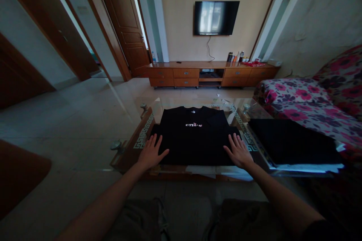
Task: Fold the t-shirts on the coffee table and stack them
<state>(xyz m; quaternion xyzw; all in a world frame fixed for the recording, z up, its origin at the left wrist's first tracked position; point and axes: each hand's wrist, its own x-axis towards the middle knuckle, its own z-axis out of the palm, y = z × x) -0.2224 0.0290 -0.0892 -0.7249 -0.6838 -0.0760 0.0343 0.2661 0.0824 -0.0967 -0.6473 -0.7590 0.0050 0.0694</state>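
Note:
A black T-shirt [195, 145] lies spread on the glass coffee table [144, 131], its neckline at the far side and a small light print on its chest. My left hand [152, 152] rests flat on the shirt's near left edge, fingers spread. At the near right edge, my right hand [238, 150] lies flat in the same way, fingers apart. Neither hand grips the cloth. The shirt's lower sides look partly folded in, with dark cloth sticking out under both sleeves. To the right of my right hand sits a stack of folded dark clothes [294, 141] with a pale layer beneath.
A sofa with a floral cover [299, 94] stands on the right. Across the floor is a low wooden TV cabinet [186, 77] with bottles on top, below a wall-mounted television [216, 18]. A brown rounded piece of furniture [19, 173] is at the left edge.

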